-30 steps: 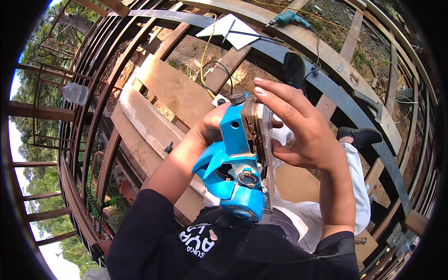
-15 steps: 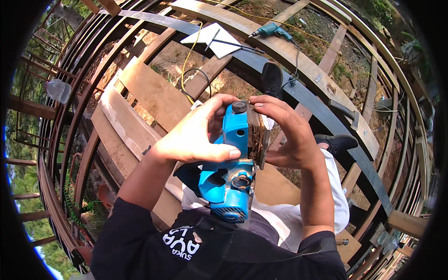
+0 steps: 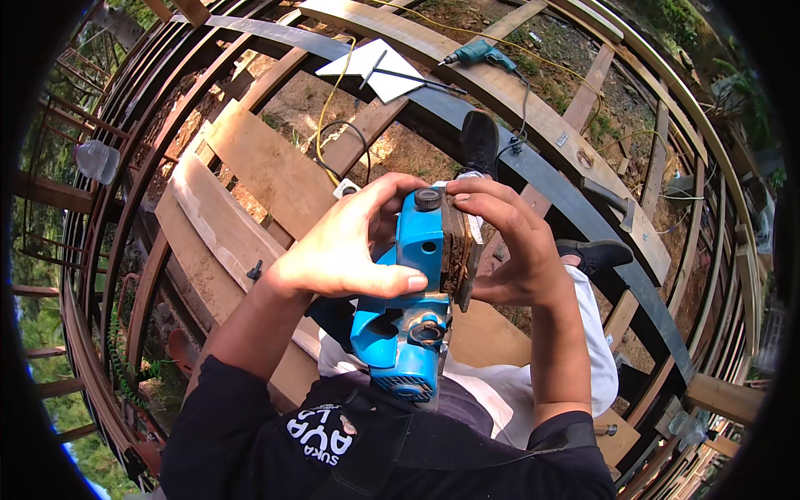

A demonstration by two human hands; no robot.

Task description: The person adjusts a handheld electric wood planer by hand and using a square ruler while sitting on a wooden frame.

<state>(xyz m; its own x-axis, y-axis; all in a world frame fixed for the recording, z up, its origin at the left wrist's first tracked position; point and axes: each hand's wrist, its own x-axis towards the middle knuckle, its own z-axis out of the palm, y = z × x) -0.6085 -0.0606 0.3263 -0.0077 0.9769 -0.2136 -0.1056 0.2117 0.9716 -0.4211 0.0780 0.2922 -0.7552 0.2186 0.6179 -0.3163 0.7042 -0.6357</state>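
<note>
A blue hand-held power tool (image 3: 421, 237) is held up in front of my chest, its base turned to the right and its vented end toward me. It has a black ridged knob (image 3: 427, 198) at the far end and a round port lower down; its exact kind I cannot tell. My left hand (image 3: 346, 250) grips the body, thumb lying across the blue side, other fingers mostly hidden behind it. My right hand (image 3: 521, 246) curves around the brown, dust-caked base (image 3: 458, 258), fingertips on its far corner and thumb by its near edge.
A teal drill (image 3: 483, 54) lies on a long plank (image 3: 550, 108) ahead. A white sheet (image 3: 371, 71) with dark rods rests on the curved grey metal strip (image 3: 442, 104). A hammer (image 3: 612, 200) lies at right. Boards (image 3: 267, 167) span open framing above ground; a yellow cord (image 3: 321, 133) hangs nearby.
The tool's base is tilted slightly more toward my right thumb, with its plate showing more. Both hands keep their hold. The surroundings have shifted slightly left in view.
</note>
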